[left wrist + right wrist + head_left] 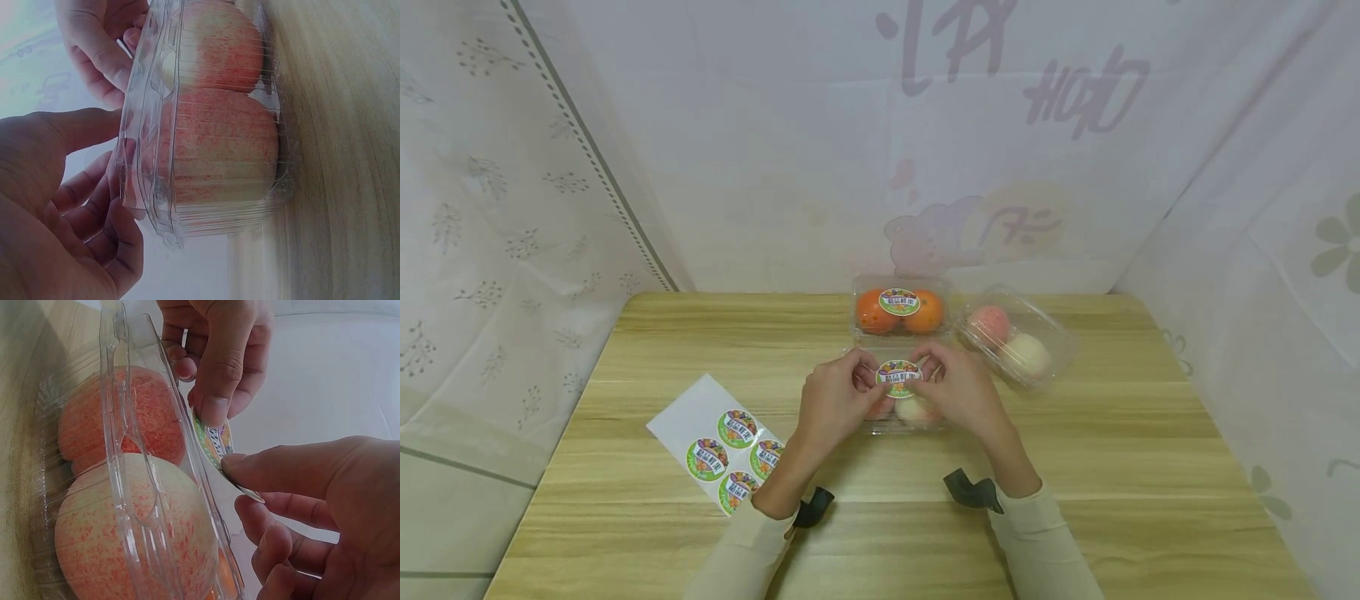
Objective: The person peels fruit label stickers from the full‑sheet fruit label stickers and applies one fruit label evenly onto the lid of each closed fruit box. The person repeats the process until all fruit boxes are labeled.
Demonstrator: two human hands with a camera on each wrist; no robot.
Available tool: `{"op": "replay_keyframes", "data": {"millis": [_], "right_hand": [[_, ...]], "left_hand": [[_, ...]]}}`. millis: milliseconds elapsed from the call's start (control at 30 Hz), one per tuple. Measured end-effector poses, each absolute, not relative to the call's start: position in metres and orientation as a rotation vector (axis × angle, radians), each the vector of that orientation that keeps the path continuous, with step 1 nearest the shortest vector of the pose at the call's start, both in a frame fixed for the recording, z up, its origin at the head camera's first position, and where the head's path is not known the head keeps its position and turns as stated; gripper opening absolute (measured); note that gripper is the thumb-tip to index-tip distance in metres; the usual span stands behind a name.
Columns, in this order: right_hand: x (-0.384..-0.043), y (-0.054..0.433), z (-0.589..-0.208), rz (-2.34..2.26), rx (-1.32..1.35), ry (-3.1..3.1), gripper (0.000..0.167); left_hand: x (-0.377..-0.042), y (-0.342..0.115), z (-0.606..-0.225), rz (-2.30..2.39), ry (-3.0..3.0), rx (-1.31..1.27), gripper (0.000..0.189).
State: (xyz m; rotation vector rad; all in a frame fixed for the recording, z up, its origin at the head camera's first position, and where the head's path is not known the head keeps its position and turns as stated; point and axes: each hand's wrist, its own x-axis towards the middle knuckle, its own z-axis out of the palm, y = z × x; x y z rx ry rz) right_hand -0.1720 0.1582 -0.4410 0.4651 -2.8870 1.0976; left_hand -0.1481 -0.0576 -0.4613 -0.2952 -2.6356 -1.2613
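Centrally, two hands close together, both clamped on one sticker point(898, 378). Left hand point(833, 396): at its 9 o'clock, thumb on the edge. Right hand point(962, 390): at its 3 o'clock, thumb and forefinger pinching the edge.

Sticker: one, round, printed, bowed, held at the lid of a clear box point(203, 219); right edge lifted, contact at the left edge not certain. Judged featherlight, limp and tacky underneath, apt to crease or cling to skin; best held by the extreme rim, at 3 and 9 o'clock, middle left untouched.

Clear box: one, lid down, two peaches point(134, 531) inside. Judged light-walled, slick and springy, liable to dent under a hard press; steadiest gripped at the side walls.

At 12 o'clock: orange box point(862, 287), two oranges point(877, 313), own sticker on top. At 2 o'clock: second peach box point(1048, 329), set askew, no sticker visible. At 8 o'clock: sticker sheet point(688, 408), white, four stickers visible, partly behind the left forearm. Beneath all: wooden table point(895, 533).
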Motion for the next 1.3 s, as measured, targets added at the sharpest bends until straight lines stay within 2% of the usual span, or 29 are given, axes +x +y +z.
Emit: {"op": "replay_keyframes", "data": {"millis": [800, 1300], "right_hand": [[-0.1709, 0.1557, -0.4399, 1.063, 0.443, -2.926, 0.028], [-0.1705, 0.1534, -0.4409, 0.982, 0.477, -2.946, 0.036]], "left_hand": [[-0.1479, -0.0568, -0.4637, -1.231, -2.603, -0.327, 0.025], [-0.1479, -0.0559, -0.4658, -1.157, -2.600, -0.332, 0.026]]}}
